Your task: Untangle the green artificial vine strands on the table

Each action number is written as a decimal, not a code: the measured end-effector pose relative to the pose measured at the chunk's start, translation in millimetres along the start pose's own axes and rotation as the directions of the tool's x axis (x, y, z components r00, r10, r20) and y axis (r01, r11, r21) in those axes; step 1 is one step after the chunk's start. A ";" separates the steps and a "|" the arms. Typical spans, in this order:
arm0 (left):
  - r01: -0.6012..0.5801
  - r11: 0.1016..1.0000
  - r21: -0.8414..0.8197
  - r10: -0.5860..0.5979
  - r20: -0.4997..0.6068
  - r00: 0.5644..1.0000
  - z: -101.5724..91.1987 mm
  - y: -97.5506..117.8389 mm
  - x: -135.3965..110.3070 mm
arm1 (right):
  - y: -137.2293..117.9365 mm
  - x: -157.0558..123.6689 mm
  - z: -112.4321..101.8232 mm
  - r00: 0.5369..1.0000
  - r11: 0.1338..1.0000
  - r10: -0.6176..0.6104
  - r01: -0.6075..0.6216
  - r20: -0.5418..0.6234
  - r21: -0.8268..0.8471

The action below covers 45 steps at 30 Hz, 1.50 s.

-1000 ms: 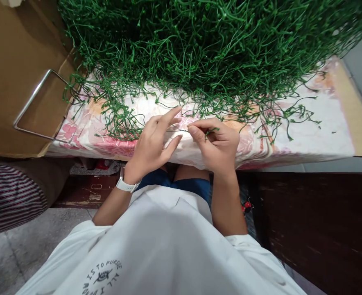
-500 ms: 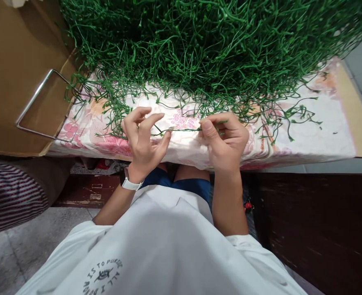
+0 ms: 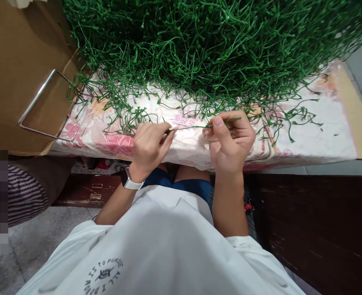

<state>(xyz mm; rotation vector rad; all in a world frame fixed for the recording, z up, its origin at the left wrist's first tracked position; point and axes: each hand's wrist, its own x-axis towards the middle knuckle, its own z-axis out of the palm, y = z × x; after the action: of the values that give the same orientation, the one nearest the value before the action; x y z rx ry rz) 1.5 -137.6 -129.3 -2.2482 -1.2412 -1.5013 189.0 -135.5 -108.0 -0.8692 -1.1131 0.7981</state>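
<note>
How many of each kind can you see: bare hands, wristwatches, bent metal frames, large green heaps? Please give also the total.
Left hand and right hand: 2
Wristwatch: 1
Bent metal frame: 1
Large green heap: 1
Total: 5

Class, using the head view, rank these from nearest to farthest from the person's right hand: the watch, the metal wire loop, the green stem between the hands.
1. Green stem: pinched in the right hand, stretching left.
2. Watch: to the left, closer to the wearer's body.
3. Metal wire loop: farthest left.
</note>
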 end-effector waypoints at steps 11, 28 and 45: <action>0.471 0.509 -0.720 -0.627 0.064 0.776 -19.4 20.8 54.7 | 0.9 -4.9 1.3 0.967 0.966 -0.105 0.155 0.232 -0.209; 0.453 0.268 -0.850 -0.742 0.117 0.660 -31.0 -19.0 44.5 | -1.5 -3.6 -1.8 0.959 0.975 -0.113 0.157 0.260 -0.157; 0.739 -0.150 -0.656 -0.619 0.645 0.448 -5.7 27.2 67.6 | -8.2 2.2 -4.3 0.871 0.930 -0.143 0.280 0.470 -0.237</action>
<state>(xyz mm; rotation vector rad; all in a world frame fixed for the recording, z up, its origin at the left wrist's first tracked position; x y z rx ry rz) 26.9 -121.5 -62.7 -2.0541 -2.3323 -3.3149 194.6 -138.0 -100.7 -0.8088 -1.7447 0.6666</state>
